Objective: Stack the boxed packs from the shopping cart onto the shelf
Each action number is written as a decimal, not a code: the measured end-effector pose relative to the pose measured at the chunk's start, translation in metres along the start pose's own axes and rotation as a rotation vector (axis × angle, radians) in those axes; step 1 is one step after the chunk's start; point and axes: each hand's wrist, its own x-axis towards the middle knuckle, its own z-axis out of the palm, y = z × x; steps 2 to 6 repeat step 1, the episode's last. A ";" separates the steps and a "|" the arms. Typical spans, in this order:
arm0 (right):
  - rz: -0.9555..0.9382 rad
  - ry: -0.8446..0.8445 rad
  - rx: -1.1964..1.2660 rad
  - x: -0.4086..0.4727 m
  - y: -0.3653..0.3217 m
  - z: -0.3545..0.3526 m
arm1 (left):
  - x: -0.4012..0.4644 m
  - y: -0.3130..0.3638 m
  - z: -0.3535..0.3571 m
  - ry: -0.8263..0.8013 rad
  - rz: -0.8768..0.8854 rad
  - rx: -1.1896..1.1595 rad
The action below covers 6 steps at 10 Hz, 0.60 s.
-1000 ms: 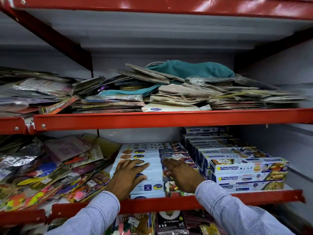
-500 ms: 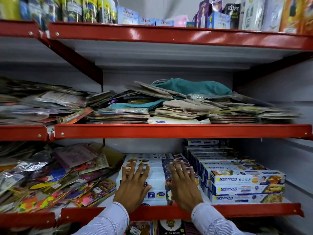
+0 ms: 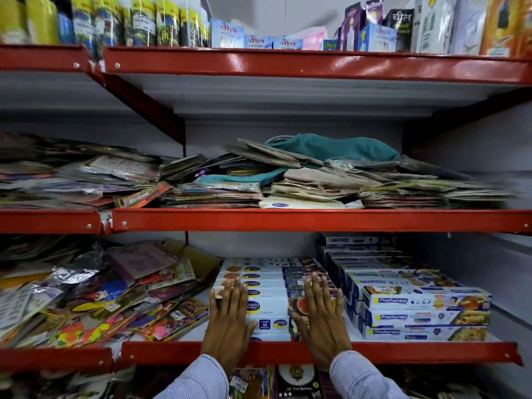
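Red glossy metal shelf (image 3: 288, 352), bottom tier: stepped stack of white cardboard boxed packs (image 3: 267, 306) at centre. Left hand (image 3: 227, 321) and right hand (image 3: 322, 318) flat on the stack's top, fingers straight, slightly spread, gripping nothing. Striped sleeves (image 3: 195, 381) below.

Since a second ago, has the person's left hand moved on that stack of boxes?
Yes. The left hand has straightened, fingers now pointing toward the shelf's back, and its wrist now overlaps the red shelf edge.
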 end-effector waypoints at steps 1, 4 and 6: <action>-0.037 0.018 0.050 -0.002 -0.004 -0.015 | -0.003 0.005 -0.016 0.041 0.035 0.003; -0.037 0.018 0.050 -0.002 -0.004 -0.015 | -0.003 0.005 -0.016 0.041 0.035 0.003; -0.037 0.018 0.050 -0.002 -0.004 -0.015 | -0.003 0.005 -0.016 0.041 0.035 0.003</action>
